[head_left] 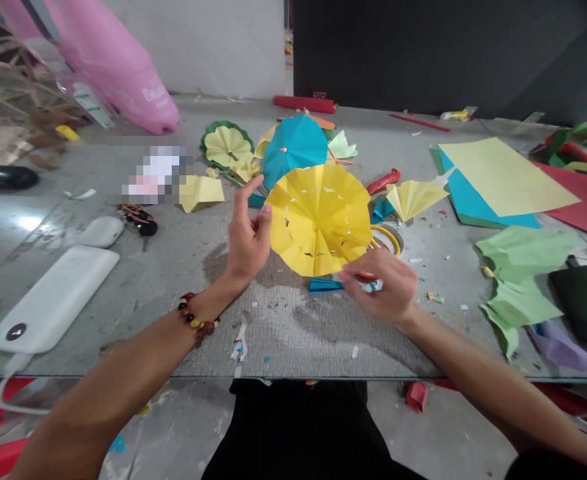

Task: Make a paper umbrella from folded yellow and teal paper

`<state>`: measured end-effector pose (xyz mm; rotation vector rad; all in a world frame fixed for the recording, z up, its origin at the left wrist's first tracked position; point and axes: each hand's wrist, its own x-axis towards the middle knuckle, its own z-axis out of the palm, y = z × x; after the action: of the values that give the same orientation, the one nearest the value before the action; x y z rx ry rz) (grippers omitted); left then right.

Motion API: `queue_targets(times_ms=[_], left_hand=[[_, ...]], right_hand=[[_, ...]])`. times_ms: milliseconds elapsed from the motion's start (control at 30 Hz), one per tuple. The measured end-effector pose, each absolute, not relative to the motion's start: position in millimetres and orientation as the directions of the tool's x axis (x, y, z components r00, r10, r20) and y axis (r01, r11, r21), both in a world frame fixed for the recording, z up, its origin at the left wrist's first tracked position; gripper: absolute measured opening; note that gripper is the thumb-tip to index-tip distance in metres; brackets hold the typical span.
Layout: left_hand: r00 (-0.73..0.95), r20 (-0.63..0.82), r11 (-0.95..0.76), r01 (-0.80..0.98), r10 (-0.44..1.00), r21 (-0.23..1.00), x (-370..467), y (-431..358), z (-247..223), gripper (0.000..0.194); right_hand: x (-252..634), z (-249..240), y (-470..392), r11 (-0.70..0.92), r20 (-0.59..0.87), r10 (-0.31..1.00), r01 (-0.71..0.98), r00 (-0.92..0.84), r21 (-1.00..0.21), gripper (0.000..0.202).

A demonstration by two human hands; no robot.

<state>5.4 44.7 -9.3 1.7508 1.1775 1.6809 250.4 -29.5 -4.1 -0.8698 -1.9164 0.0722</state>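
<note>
A round yellow pleated paper disc [303,230] with a ring of small cut-out holes is held up over the table, its folds fanning from the centre. My left hand [250,230] grips its left edge, thumb against the rim and forefinger raised. At the lower right edge my right hand [386,283] pinches the rim between thumb and fingers. Behind the disc stands a blue paper umbrella shape [298,147], partly covered. A folded blue paper strip [324,285] lies beneath the disc. Scissors with a yellow-lined handle [393,240] are partly hidden behind my right hand.
Yellow, blue and red paper sheets [508,177] are stacked at the right, with crumpled green paper [528,273] nearer. A white power bank [53,300] and an earbud case [102,231] lie left. A pink bottle [118,67] leans at the back left. Paper scraps litter the table.
</note>
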Motion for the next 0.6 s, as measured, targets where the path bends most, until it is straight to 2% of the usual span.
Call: queue_targets(times_ms=[33,100,167,300,600], left_hand=[[-0.106,0.58,-0.537,0.276,0.807,0.797,6,44,-9,0.047],[-0.12,0.575,-0.528,0.282,0.809,0.801,6,44,-10,0.046],[-0.135,0.573,-0.523,0.28,0.808,0.805,5,45,-10,0.045],[-0.15,0.581,-0.526,0.291,0.8,0.799,5,46,-12,0.044],[-0.2,0.608,-0.55,0.28,0.769,0.787,7,44,-6,0.038]], right_hand=[[249,-5,-30,0.767,0.706,0.594,0.536,-0.387,-0.352,0.014],[247,-7,-29,0.767,0.58,0.621,0.561,-0.527,-0.311,0.012],[246,-10,-27,0.716,0.485,0.688,0.611,-0.539,-0.337,0.015],[246,-12,-24,0.633,0.404,0.769,0.68,-0.495,-0.371,0.022],[243,-2,-29,0.713,0.373,0.701,0.602,-0.608,-0.359,0.025]])
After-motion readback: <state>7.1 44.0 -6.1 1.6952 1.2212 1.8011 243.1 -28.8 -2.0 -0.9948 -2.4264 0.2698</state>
